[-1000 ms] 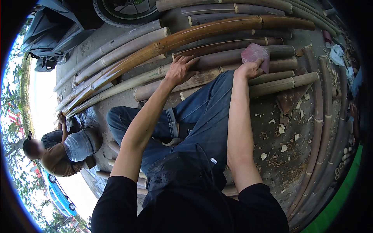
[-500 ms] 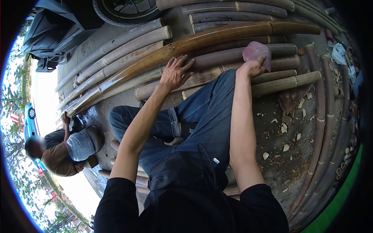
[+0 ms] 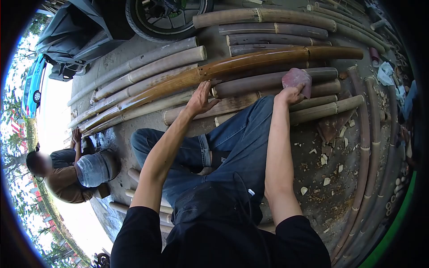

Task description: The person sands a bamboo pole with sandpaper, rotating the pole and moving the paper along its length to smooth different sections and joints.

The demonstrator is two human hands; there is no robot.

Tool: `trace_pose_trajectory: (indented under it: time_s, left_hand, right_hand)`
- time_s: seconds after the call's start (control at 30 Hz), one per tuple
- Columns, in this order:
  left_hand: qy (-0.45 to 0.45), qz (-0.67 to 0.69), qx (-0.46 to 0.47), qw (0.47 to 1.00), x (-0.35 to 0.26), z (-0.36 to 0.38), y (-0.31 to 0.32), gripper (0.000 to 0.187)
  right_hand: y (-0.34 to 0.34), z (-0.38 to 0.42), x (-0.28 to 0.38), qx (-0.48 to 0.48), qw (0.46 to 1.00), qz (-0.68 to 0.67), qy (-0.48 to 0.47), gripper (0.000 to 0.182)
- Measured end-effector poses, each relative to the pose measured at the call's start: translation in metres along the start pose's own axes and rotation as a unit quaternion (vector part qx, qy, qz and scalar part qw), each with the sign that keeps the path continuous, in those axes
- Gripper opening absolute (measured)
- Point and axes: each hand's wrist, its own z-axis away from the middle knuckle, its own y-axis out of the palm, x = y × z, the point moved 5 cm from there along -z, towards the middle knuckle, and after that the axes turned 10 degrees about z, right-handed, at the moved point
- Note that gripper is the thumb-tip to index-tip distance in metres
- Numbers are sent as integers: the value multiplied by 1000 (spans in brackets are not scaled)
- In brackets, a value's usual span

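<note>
My left hand (image 3: 201, 101) is open, its fingers stretched out together and the thumb apart. Its fingertips overlap the lower edge of a long, glossy brown bamboo pole (image 3: 257, 59), right beside the cut end of a dark bamboo pole (image 3: 250, 85). In my right hand (image 3: 290, 94) is a reddish sheet of sandpaper (image 3: 296, 78), pinched at its near edge and lying over the dark pole. The sheet is dusty and bent, with part of it hanging down on the right. More pale bamboo poles (image 3: 232, 103) lie just under the dark one, next to my knee.
At the left, a person (image 3: 67, 178) sits by a clear plastic container (image 3: 92, 170), hands at the long pole's far end. A motorcycle wheel (image 3: 167, 20) stands beyond the poles. Chips (image 3: 326, 181) litter the floor at right, near curved bamboo poles (image 3: 365, 147).
My left hand has drawn its spread fingers together and come slightly off the poles towards me. The sandpaper stays in my right hand. The other person's head has turned, and the view has shifted.
</note>
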Motion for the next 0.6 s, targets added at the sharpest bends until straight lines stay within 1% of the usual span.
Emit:
trace_pose_trajectory:
  time_s: [0.03, 0.07, 0.1, 0.13, 0.17, 0.2, 0.23, 0.27, 0.3, 0.33, 0.37, 0.4, 0.43, 0.47, 0.5, 0.57, 0.6]
  left_hand:
    - [43, 2, -5, 999, -27, -7, -24, 67]
    - [26, 6, -10, 1000, -42, -11, -49, 68]
    - [114, -13, -47, 992, -63, -13, -78, 70]
    - [67, -26, -45, 996, -89, -16, -110, 69]
    - [83, 5, -47, 995, -105, -15, -139, 68]
    - [74, 62, -53, 994, -134, -13, -169, 69]
    - [101, 91, -81, 987, -151, -7, -196, 72]
    - [132, 133, -159, 969, -179, -4, -222, 74]
    - [171, 110, -199, 959, -207, 0, -247, 77]
    - [180, 39, -255, 949, -227, 3, -271, 83]
    - [175, -104, -310, 929, -253, 8, -290, 69]
    - [205, -197, -322, 903, -264, 16, -312, 61]
    - [209, -43, -400, 891, -267, 19, -324, 58]
    - [185, -175, -446, 858, -268, 31, -346, 60]
    - [184, -29, -491, 851, -274, 34, -356, 61]
    - [134, -10, -526, 840, -278, 49, -368, 63]
    - [139, -19, -552, 822, -284, 51, -364, 63]
  right_hand:
    - [1, -4, 3, -3, 1000, -5, -4, 50]
    - [-6, -8, 2, -54, 998, -7, 9, 50]
    - [-15, -8, -1, -107, 994, -7, 26, 49]
    - [-22, -2, 11, -145, 989, 12, 35, 50]
    - [-26, 1, 13, -149, 988, 10, 37, 50]
    - [-30, 1, 14, -168, 985, -13, 35, 52]
    - [-34, -2, 12, -184, 982, -34, 33, 54]
    - [-42, -15, -6, -203, 979, -2, 36, 55]
    - [-44, -13, -11, -199, 979, 7, 43, 55]
    - [-37, -11, -4, -170, 985, 12, 2, 54]
    - [-28, -7, 7, -142, 989, 12, -40, 54]
    - [-21, 9, 26, -149, 988, 35, -18, 52]
    - [-20, 6, 19, -148, 988, 32, -14, 52]
    - [-21, -2, 11, -124, 992, 11, -13, 52]
    - [-18, -1, 13, -101, 995, -9, -13, 52]
    - [-21, 3, 17, -110, 994, 1, -9, 51]
    - [-22, 2, 17, -96, 995, 19, -1, 53]
